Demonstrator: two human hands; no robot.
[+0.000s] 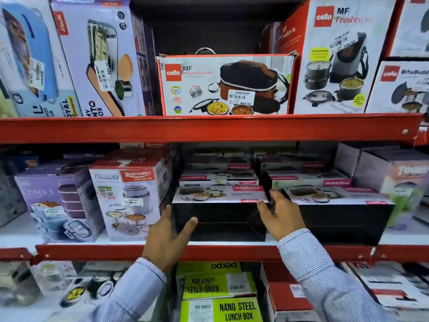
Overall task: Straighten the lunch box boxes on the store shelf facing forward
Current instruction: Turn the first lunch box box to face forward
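**Squaring the black box on the middle shelf**

Best done with even pressure from both sides: palms flat on the two ends of the black box (pixel 220 219), turning until its long face runs parallel with the red shelf lip (pixel 209 251), then sliding forward flush with the neighbouring black box (pixel 336 219). Worth keeping the push low, near the base, so the Varmora boxes (pixel 218 180) stacked behind and above stay put. Worth watching the Rishabh box (pixel 130 196) just to the left too; a hard swing of the left end could nudge it.

Black box at the front edge of the middle shelf, roughly midway along it, printed top facing up and plain dark side facing out. Left hand (pixel 167 238) open, fingers spread, palm against the box's left end with the thumb across the front face. Right hand (pixel 278 214) also open, fingers curled round the right front corner, reaching into the narrow gap between the two black boxes. Neither hand closed in a full grasp; box bracketed between both, resting on the shelf, not lifted.
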